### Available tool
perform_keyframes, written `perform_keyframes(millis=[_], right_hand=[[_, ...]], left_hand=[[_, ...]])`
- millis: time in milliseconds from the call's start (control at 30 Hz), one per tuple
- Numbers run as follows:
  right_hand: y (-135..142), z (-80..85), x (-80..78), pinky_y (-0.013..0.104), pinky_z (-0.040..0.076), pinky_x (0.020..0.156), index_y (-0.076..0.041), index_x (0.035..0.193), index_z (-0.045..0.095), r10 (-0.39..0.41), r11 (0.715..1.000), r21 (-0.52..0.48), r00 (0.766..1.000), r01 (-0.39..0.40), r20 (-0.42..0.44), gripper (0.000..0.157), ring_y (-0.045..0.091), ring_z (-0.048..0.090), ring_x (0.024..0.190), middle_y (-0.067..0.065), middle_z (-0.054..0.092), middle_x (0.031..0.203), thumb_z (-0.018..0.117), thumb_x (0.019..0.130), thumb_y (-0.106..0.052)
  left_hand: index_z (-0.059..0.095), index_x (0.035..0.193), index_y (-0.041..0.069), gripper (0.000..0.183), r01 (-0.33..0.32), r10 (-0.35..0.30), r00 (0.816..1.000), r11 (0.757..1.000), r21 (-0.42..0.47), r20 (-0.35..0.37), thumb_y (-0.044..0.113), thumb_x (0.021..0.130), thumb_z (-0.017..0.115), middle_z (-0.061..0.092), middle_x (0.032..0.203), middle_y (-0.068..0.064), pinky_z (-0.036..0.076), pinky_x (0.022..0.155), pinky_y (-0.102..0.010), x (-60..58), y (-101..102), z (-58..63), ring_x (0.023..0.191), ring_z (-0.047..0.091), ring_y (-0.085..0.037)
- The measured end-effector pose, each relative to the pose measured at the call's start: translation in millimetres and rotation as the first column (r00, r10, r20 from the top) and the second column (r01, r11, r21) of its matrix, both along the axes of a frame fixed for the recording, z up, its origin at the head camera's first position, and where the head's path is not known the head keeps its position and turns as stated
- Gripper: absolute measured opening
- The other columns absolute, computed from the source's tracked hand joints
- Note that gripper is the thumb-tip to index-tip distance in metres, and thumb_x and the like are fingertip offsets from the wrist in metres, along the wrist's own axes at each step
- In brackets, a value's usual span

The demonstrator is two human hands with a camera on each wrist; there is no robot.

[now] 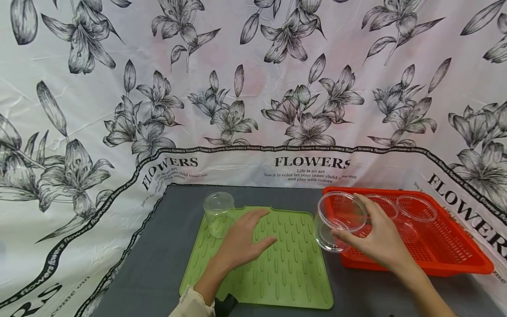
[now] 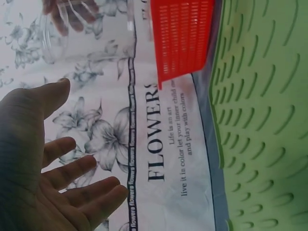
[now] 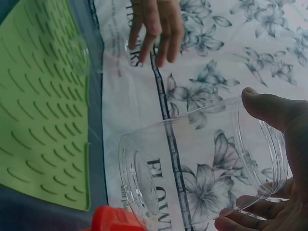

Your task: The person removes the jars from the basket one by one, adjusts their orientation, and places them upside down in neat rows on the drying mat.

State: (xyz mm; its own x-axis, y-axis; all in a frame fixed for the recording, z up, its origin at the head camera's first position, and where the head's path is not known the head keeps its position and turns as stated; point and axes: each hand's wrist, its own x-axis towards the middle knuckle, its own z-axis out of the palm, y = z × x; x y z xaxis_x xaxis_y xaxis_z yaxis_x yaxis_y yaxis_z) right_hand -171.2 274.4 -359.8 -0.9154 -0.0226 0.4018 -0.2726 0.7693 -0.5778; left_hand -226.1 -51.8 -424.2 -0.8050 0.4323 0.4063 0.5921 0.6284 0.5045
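My right hand (image 1: 382,237) grips a clear plastic jar (image 1: 328,231) near its rim, with the thumb on one side and the fingers on the other. In the right wrist view this jar (image 3: 187,159) is see-through, with nothing inside. It is held in front of the left end of the red basket (image 1: 471,262). My left hand (image 1: 245,242) hovers over the green mat (image 1: 285,273), its fingers extended, thumb apart, holding nothing. Another clear jar (image 1: 219,215) stands at the mat's back left corner.
More clear jars (image 1: 416,209) sit in the red basket at the right, their round rims showing. The mat has raised ridges and lies on a dark grey tabletop (image 1: 146,264). A white flower-printed cloth (image 1: 237,171) hangs behind and along the sides.
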Motion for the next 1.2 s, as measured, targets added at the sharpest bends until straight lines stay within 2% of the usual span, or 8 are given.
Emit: perform_keyframes(millis=[133, 333, 567, 667, 800, 933, 1067, 1200], right_hand=[[-11.9, -5.5, -3.9, 0.068, 0.050, 0.092, -0.004, 0.153, 0.039, 0.035, 0.999, -0.001, 0.999, -0.035, -0.015, 0.102, 0.040, 0.053, 0.124, 0.021, 0.054, 0.140, 0.089, 0.076, -0.046], [-29.7, -13.9, -7.9, 0.066, 0.050, 0.095, -0.006, 0.154, 0.038, 0.087, 0.996, -0.009, 0.996, -0.087, -0.009, 0.104, 0.038, 0.053, 0.127, 0.019, 0.053, 0.144, 0.090, 0.074, -0.047], [-46.8, -22.2, -8.1, 0.053, 0.055, 0.088, -0.008, 0.155, 0.037, 0.138, 0.990, -0.020, 0.990, -0.138, 0.026, 0.106, 0.032, 0.057, 0.120, 0.015, 0.053, 0.143, 0.090, 0.073, -0.050], [-52.6, -25.1, -7.5, 0.055, 0.055, 0.091, -0.009, 0.154, 0.039, 0.158, 0.987, -0.013, 0.987, -0.158, 0.025, 0.105, 0.033, 0.058, 0.122, 0.014, 0.054, 0.143, 0.090, 0.073, -0.052], [-59.1, -28.1, -6.8, 0.055, 0.054, 0.094, -0.009, 0.153, 0.041, 0.187, 0.982, -0.001, 0.982, -0.187, 0.011, 0.105, 0.030, 0.060, 0.120, 0.012, 0.057, 0.139, 0.090, 0.071, -0.053], [-64.4, -28.5, -4.9, 0.051, 0.055, 0.091, -0.010, 0.152, 0.042, 0.210, 0.978, 0.006, 0.978, -0.210, 0.016, 0.105, 0.027, 0.061, 0.117, 0.011, 0.059, 0.135, 0.090, 0.071, -0.054], [-68.8, -28.3, -3.9, 0.051, 0.055, 0.093, -0.013, 0.153, 0.042, 0.229, 0.973, 0.009, 0.973, -0.229, 0.020, 0.104, 0.029, 0.061, 0.120, 0.012, 0.058, 0.138, 0.089, 0.071, -0.057], [-72.8, -29.4, -4.8, 0.051, 0.055, 0.094, -0.014, 0.153, 0.042, 0.249, 0.968, 0.015, 0.968, -0.249, 0.014, 0.105, 0.027, 0.060, 0.119, 0.009, 0.058, 0.136, 0.089, 0.070, -0.057]], left_hand=[[0.045, 0.154, 0.022, 0.072, 0.007, -0.007, 1.000, 1.000, 0.014, 0.006, 0.051, 0.093, 0.069, 0.048, 0.157, -0.001, 0.046, 0.112, -0.051, -0.8, 5.1, 5.1, 0.144, 0.048, -0.025], [0.041, 0.156, 0.020, 0.081, 0.022, -0.024, 0.998, 0.999, 0.028, 0.052, 0.052, 0.089, 0.074, 0.046, 0.159, -0.003, 0.044, 0.115, -0.051, -0.6, 11.6, 9.0, 0.145, 0.046, -0.027], [0.038, 0.157, 0.021, 0.087, 0.047, -0.057, 0.990, 0.995, 0.085, 0.127, 0.052, 0.086, 0.077, 0.043, 0.161, -0.002, 0.045, 0.113, -0.054, 1.9, 14.2, 11.0, 0.144, 0.047, -0.029], [0.036, 0.159, 0.021, 0.089, 0.093, -0.117, 0.976, 0.986, 0.140, 0.182, 0.049, 0.086, 0.079, 0.042, 0.161, -0.003, 0.049, 0.111, -0.049, 1.3, 14.1, 10.7, 0.141, 0.050, -0.028], [0.033, 0.160, 0.021, 0.093, 0.148, -0.201, 0.947, 0.965, 0.215, 0.251, 0.043, 0.085, 0.082, 0.039, 0.162, -0.004, 0.051, 0.109, -0.041, 0.2, 14.4, 10.1, 0.140, 0.050, -0.029], [0.031, 0.160, 0.023, 0.100, 0.161, -0.220, 0.937, 0.961, 0.224, 0.272, 0.042, 0.079, 0.087, 0.039, 0.162, -0.003, 0.049, 0.112, -0.040, 0.0, 15.1, 9.4, 0.142, 0.049, -0.028], [0.029, 0.160, 0.026, 0.108, 0.182, -0.249, 0.924, 0.954, 0.239, 0.290, 0.043, 0.074, 0.091, 0.040, 0.161, 0.000, 0.046, 0.115, -0.042, 1.0, 15.4, 9.0, 0.142, 0.048, -0.027], [0.031, 0.159, 0.024, 0.109, 0.223, -0.311, 0.903, 0.930, 0.293, 0.298, 0.040, 0.072, 0.093, 0.044, 0.157, 0.002, 0.047, 0.114, -0.043, 2.4, 16.6, 9.5, 0.138, 0.052, -0.024]])
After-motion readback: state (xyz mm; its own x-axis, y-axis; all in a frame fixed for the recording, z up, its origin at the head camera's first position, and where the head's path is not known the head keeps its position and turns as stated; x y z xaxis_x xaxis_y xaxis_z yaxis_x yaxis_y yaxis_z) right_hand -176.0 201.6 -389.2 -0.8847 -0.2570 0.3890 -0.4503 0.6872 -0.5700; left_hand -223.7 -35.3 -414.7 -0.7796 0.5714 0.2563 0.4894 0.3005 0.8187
